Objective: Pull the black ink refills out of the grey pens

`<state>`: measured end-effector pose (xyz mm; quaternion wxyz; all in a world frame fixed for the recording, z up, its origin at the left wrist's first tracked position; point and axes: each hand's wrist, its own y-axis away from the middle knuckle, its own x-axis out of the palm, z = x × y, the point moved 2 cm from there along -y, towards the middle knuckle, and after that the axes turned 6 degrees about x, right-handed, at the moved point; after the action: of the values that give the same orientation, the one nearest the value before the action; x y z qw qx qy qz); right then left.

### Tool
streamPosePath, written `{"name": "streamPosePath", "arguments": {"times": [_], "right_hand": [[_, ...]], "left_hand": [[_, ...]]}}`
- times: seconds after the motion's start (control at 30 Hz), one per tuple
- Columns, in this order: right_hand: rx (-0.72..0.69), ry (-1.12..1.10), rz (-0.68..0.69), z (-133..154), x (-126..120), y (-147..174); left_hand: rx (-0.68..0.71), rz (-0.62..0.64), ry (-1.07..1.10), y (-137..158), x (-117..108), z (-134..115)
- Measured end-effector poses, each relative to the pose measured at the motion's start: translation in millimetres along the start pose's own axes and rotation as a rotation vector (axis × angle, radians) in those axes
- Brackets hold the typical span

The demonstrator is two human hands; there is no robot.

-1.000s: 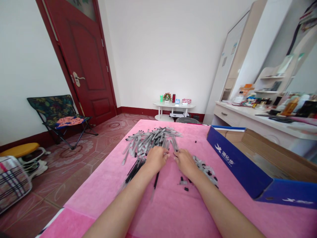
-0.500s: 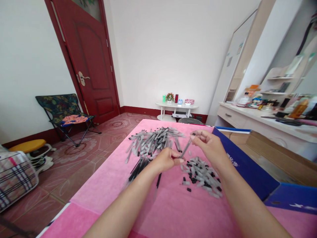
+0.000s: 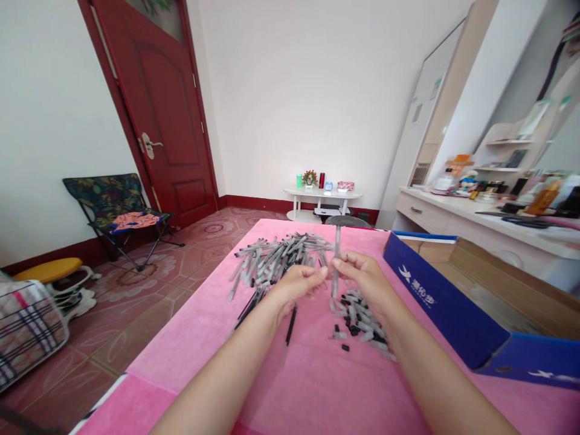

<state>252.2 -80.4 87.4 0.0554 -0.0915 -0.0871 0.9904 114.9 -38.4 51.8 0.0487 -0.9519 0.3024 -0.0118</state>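
My right hand [image 3: 360, 272] pinches a clear grey pen barrel [image 3: 336, 251] between thumb and fingers and holds it nearly upright above the table. Close by on its left, my left hand [image 3: 303, 281] has thumb and forefinger drawn together; what they hold, if anything, cannot be made out. Under the left wrist lies a thin black-and-clear pen part [image 3: 290, 326]. Below my right hand spreads a heap of pen caps and small black plugs [image 3: 362, 317], partly covered by the forearm. Beyond my left hand is a large pile of pens [image 3: 281, 254], with thin dark refills [image 3: 251, 302] nearer.
A pink cloth [image 3: 308, 386] covers the table. An open blue cardboard box [image 3: 444, 302] stands along the right side. Further right is a dresser [image 3: 421, 208] crowded with bottles. A folding chair [image 3: 118, 205] and a yellow stool [image 3: 49, 269] are at left.
The pen barrel has swung from slanting between both hands to nearly upright in my right hand. My left hand has come off it and shifted slightly up and left.
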Motion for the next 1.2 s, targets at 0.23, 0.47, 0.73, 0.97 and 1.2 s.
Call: {"name": "streamPosePath", "arguments": {"times": [0.23,0.47,0.73,0.97,1.2], "right_hand": [[0.130,-0.224,0.212,-7.5,18.3,4.3],[0.210,-0.353,0.369,-8.8,29.5,10.8],[0.300,-0.401,0.550,-8.9,36.8,18.1],[0.099,0.373,0.262,-6.9,22.8,9.7],[0.125,0.302,0.172,2.4,20.4,13.5]], "left_hand": [[0.191,0.101,0.485,-3.1,-0.8,-5.6],[0.274,-0.026,0.608,-1.5,-6.1,-13.4],[0.312,-0.055,0.632,0.0,-3.3,-16.1],[0.172,-0.322,0.546,-3.0,0.7,-4.8],[0.206,-0.287,0.649,-2.3,0.7,-10.8]]}}
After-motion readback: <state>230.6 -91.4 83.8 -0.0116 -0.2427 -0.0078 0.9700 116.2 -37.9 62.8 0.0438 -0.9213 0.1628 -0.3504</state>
